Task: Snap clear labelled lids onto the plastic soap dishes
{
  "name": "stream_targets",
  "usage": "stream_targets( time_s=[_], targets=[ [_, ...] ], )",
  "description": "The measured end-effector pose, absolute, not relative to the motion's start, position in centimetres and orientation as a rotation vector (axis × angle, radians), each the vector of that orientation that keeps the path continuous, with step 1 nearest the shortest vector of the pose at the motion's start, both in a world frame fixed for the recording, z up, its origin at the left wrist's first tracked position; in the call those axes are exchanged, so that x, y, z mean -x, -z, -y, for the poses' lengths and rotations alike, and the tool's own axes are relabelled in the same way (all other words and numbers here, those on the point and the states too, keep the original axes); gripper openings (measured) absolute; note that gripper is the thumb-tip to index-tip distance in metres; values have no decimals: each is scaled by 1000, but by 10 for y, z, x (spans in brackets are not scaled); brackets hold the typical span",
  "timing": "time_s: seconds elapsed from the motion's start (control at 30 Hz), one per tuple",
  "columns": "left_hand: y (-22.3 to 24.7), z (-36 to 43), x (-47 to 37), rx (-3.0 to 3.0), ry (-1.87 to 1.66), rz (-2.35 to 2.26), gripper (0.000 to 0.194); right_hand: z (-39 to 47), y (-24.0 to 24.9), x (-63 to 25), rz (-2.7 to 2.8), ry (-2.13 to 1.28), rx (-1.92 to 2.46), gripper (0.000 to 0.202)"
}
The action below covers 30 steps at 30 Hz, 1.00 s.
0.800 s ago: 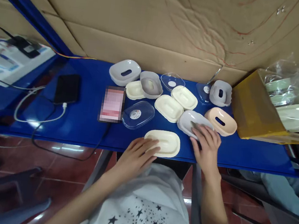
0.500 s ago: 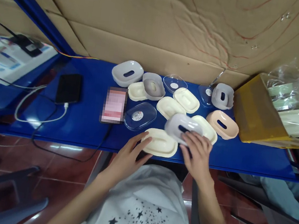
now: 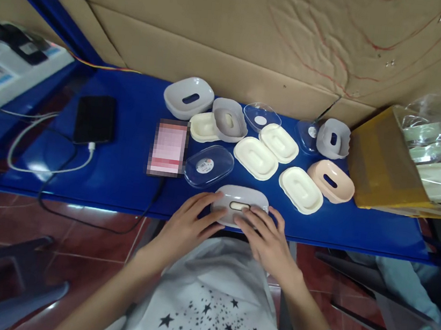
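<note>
A glossy grey oval soap dish [image 3: 233, 192] with a slot in its middle lies at the table's front edge. Cream plastic shows through the slot, and the rest of the cream oval piece beneath is hidden. My left hand [image 3: 191, 218] grips the dish's left end, thumb near its front and fingers along the rim. On the right end, my right hand [image 3: 271, 239] holds it with fingers spread over the top and the far side. Just behind the dish lie a clear lid [image 3: 214, 169] with a white sticker and a cream oval base [image 3: 256, 159].
More cream bases [image 3: 300, 190] lie behind and to the right, beside a peach dish [image 3: 331, 181]. Several grey dishes [image 3: 188, 98] stand along the cardboard wall. A cardboard box [image 3: 382, 170] of wrapped parts is at right. At left are a phone [image 3: 168, 147] and a cabled black device [image 3: 95, 120].
My right hand has brought the grey soap dish left and down onto the cream base at the front edge. My left hand now touches the dish too.
</note>
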State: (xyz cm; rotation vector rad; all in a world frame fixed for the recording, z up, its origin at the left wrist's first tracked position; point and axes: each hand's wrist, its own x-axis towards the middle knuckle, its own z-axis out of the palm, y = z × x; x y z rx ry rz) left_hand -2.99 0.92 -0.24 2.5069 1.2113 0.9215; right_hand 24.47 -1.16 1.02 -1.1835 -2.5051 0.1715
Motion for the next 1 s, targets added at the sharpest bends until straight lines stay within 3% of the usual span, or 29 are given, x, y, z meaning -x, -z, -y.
stream_targets(
  time_s=[0.1,0.23,0.47,0.63,0.73,0.87,1.0],
  targets=[
    [-8,-19,41,-2570,-887,-1163,34,13,-7,-243,2480,-197,1197,67],
    [-26,-46,51,-2583,-855,-1454,44,15,-1,-245,2368,-147,1244,62],
    [-32,-96,38,-2625,-438,-1526,58,18,3,-259,2318,-152,1310,62],
    [-35,-107,37,-2549,-711,-1403,41,19,3,-260,2254,-190,1327,64],
    [-39,-97,35,-2408,-917,-1379,38,15,6,-255,2175,-268,1347,78],
    [-37,-75,23,-2440,-910,-1123,36,9,9,-248,1965,-332,1361,97],
    [-30,-61,9,-2628,-855,-781,37,6,6,-251,2001,-429,1357,89]
  ],
)
